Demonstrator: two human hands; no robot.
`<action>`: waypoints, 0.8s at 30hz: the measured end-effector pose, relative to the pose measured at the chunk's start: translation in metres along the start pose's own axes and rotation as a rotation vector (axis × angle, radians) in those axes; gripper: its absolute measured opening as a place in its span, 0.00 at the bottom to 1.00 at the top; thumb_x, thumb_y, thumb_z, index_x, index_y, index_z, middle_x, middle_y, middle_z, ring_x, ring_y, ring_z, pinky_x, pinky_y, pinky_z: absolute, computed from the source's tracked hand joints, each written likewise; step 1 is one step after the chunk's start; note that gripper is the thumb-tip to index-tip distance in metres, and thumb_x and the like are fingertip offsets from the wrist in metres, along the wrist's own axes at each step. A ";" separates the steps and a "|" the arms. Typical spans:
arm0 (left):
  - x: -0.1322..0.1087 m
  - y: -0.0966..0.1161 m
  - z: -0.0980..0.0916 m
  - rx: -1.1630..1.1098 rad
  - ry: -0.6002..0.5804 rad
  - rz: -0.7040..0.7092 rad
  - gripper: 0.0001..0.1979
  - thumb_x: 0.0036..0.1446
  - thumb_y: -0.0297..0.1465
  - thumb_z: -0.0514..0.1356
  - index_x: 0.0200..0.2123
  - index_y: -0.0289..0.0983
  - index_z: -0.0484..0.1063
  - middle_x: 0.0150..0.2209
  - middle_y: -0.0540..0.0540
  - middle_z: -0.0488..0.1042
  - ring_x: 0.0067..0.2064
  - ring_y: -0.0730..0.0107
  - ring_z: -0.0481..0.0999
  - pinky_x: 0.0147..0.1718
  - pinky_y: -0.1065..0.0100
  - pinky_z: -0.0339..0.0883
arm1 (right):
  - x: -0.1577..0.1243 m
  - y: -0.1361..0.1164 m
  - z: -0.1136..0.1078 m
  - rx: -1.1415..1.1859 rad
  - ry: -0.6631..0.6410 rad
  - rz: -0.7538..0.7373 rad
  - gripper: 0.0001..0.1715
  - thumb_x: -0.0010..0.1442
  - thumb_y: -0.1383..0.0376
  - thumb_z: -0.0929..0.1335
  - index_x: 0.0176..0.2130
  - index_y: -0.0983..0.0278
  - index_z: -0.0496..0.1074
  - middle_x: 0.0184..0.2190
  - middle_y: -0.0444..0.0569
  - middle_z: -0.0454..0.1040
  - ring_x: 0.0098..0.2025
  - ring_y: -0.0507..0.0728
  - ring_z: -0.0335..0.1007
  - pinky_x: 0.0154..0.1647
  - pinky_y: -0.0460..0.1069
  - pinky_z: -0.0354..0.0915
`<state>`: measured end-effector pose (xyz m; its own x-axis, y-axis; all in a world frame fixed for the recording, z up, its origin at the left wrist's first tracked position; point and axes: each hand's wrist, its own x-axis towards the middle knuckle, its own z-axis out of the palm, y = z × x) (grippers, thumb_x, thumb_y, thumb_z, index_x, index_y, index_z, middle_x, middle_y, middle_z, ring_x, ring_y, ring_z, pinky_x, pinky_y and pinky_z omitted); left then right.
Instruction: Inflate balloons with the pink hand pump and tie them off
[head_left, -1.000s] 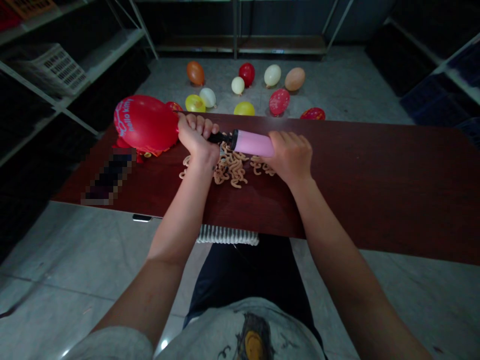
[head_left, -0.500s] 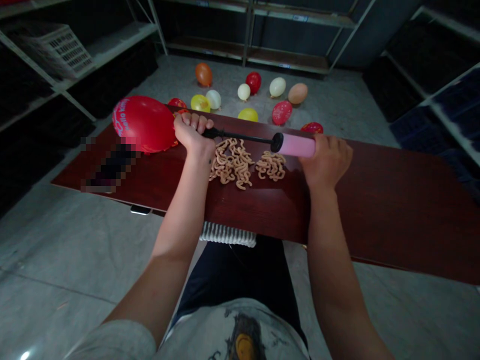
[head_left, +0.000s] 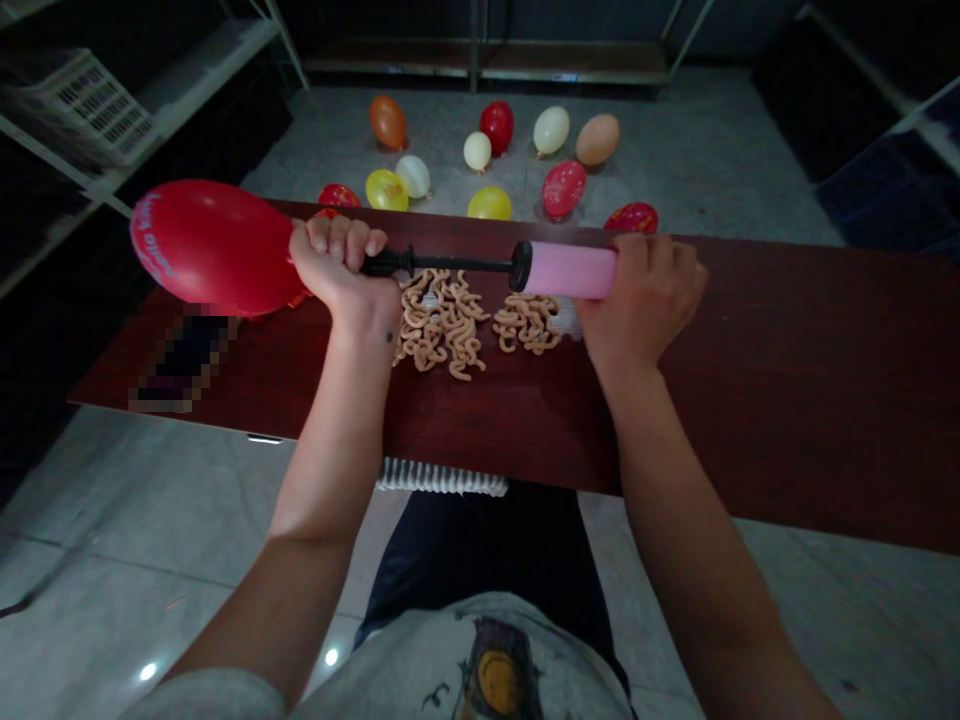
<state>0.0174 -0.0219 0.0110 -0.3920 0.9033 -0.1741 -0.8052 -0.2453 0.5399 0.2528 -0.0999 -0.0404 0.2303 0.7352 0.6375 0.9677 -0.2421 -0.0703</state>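
A hand balloon pump with a pink barrel (head_left: 571,270) and a thin black rod (head_left: 461,264) spans the space between my hands, above the table. My left hand (head_left: 341,260) is closed around its black end. On that same side, a large inflated red balloon (head_left: 217,245) with blue lettering sticks out to the left; its neck is hidden by my fingers. My right hand (head_left: 645,295) wraps around the far end of the pink barrel. Below the pump, tan, curly worm-like pieces (head_left: 442,325) lie in a larger heap, with a smaller heap (head_left: 527,322) beside it.
The dark red-brown table (head_left: 787,400) runs across in front of me. A pixelated dark object (head_left: 187,360) lies at its left. Beyond it, several balloons, including an orange one (head_left: 388,122), rest on the floor. Shelving holds a white crate (head_left: 97,105) at left.
My left hand has moved left with the balloon, widening the gap between my hands. More of the pink barrel shows. The balloon looks larger, and the view has tilted down slightly.
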 end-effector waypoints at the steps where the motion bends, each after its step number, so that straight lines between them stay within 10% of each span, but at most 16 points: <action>1: -0.002 -0.003 0.000 0.020 -0.006 -0.009 0.22 0.73 0.35 0.43 0.24 0.38 0.46 0.18 0.54 0.45 0.17 0.76 0.49 0.21 0.71 0.48 | -0.001 -0.004 -0.002 0.000 -0.019 -0.019 0.15 0.59 0.65 0.65 0.46 0.66 0.72 0.43 0.61 0.74 0.46 0.67 0.64 0.45 0.59 0.56; 24: -0.005 -0.043 -0.005 0.042 -0.135 -0.027 0.23 0.71 0.37 0.47 0.21 0.40 0.49 0.18 0.55 0.47 0.16 0.76 0.49 0.18 0.71 0.53 | -0.007 -0.022 0.008 0.050 -0.140 -0.237 0.16 0.63 0.60 0.63 0.49 0.63 0.70 0.42 0.56 0.75 0.46 0.66 0.66 0.47 0.59 0.56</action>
<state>0.0519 -0.0172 -0.0153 -0.3050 0.9492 -0.0779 -0.7938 -0.2081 0.5715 0.2309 -0.0947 -0.0501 0.0053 0.8487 0.5289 0.9993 -0.0239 0.0284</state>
